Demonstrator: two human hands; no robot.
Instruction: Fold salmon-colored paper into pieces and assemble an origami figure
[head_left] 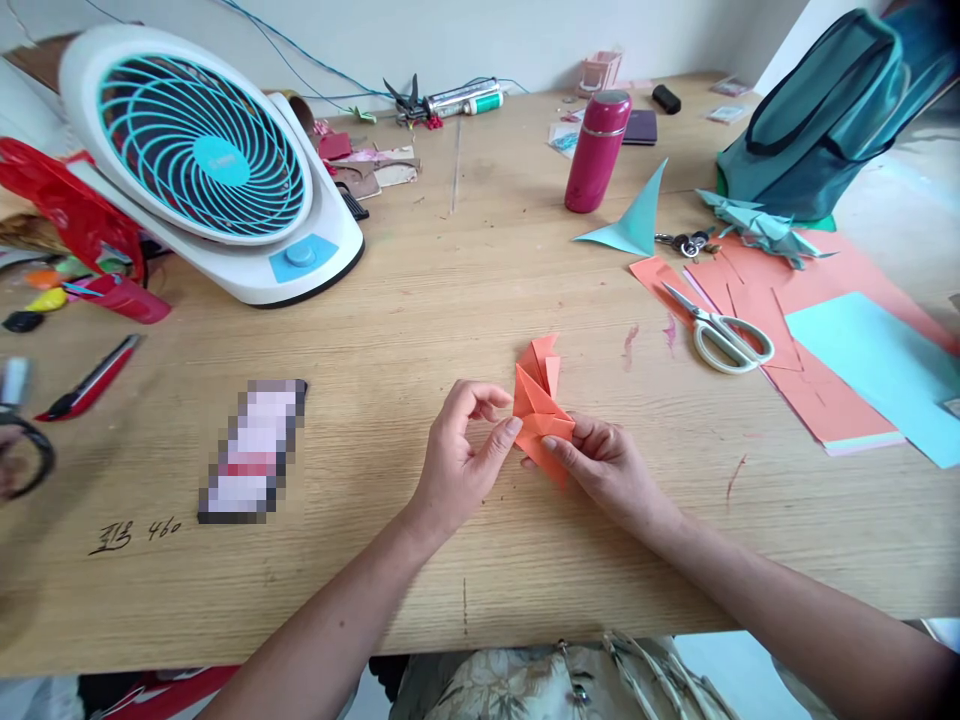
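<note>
A piece of folded orange paper [541, 408], with several pointed flaps, is held just above the table between both hands. My right hand [609, 462] pinches its lower right edge, thumb on top and fingers partly hidden underneath. At the left edge of the paper, my left hand [469, 445] presses with the thumb tip while its index finger curls beside the fold. The lower fingers of the left hand are hidden.
A fan [225, 165] stands at the back left, with a blurred phone [251, 455] and red cutter [90, 378] nearer. To the right lie scissors [724, 335], orange sheets [855, 400] and a blue-green folded figure [765, 228]. A magenta bottle [598, 150] stands behind. Another person's hand [9, 462] shows far left.
</note>
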